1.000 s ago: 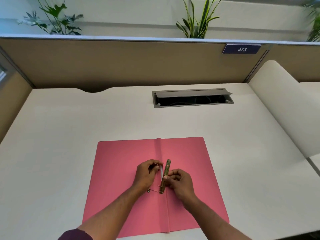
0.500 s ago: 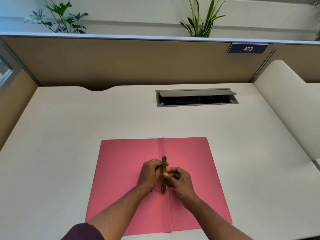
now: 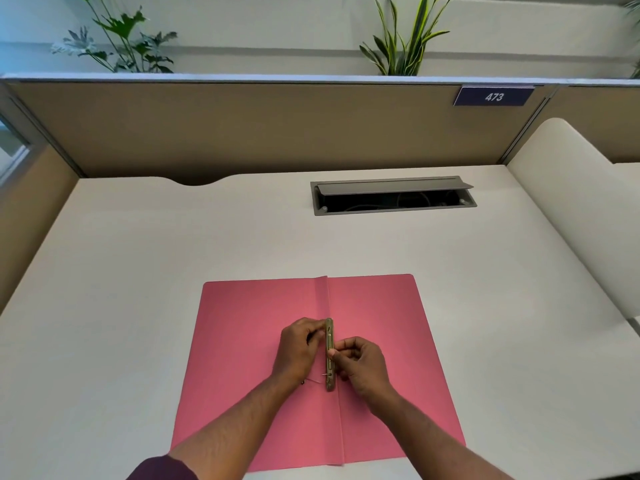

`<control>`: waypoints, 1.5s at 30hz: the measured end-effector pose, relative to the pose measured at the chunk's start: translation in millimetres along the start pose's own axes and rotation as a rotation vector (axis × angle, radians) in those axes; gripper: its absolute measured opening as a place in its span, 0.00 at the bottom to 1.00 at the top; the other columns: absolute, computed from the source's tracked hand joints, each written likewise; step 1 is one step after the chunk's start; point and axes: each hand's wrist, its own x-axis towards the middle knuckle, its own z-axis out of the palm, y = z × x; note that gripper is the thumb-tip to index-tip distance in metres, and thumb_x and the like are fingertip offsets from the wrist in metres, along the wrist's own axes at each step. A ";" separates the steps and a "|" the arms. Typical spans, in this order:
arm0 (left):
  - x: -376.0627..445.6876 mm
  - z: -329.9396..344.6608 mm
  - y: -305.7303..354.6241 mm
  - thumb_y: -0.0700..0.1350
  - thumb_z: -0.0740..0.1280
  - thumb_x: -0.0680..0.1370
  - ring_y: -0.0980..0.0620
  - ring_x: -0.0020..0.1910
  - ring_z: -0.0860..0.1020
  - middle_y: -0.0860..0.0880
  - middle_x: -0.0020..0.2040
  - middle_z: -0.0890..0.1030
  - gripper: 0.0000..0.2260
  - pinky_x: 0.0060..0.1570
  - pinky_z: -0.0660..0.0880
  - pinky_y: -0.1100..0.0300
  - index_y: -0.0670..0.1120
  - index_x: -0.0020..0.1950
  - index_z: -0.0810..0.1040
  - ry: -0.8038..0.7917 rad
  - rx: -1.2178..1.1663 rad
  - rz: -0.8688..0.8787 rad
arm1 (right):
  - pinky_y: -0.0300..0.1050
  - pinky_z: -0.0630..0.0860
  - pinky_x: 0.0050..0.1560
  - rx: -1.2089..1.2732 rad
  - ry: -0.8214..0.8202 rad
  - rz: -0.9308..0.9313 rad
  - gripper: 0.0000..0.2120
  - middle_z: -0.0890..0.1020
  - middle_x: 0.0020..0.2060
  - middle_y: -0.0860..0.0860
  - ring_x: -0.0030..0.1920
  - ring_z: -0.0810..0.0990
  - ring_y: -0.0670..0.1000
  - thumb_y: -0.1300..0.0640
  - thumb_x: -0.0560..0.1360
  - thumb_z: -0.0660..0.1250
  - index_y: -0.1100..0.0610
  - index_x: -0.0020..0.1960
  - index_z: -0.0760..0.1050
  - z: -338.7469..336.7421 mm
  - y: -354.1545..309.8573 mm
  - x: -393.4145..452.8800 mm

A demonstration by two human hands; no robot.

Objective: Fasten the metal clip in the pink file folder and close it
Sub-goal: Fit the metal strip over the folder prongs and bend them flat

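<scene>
The pink file folder (image 3: 381, 341) lies open and flat on the white desk, its spine fold running away from me. A brass metal clip bar (image 3: 329, 355) lies along the spine, with a thin prong sticking out to the left near its lower end. My left hand (image 3: 298, 351) pinches the bar's upper end from the left. My right hand (image 3: 360, 365) pinches its middle from the right. The folder holds no papers.
An open grey cable tray (image 3: 393, 195) is set into the white desk (image 3: 173, 254) behind the folder. A tan partition (image 3: 259, 129) with a "473" label (image 3: 493, 97) closes the back. A cream side panel (image 3: 581, 216) rises at the right.
The clip bar was tilted with its top to the right; it now lies straight along the spine. Both hands stayed pinched on it, and the camera view shifted slightly.
</scene>
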 end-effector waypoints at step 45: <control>-36.3 -3.6 -10.5 0.50 0.72 0.75 0.52 0.67 0.70 0.55 0.70 0.75 0.22 0.70 0.61 0.64 0.48 0.69 0.77 -0.242 0.451 0.304 | 0.48 0.82 0.42 -0.647 0.003 -0.292 0.07 0.85 0.35 0.44 0.35 0.82 0.43 0.52 0.71 0.79 0.50 0.48 0.86 -14.5 13.9 -9.7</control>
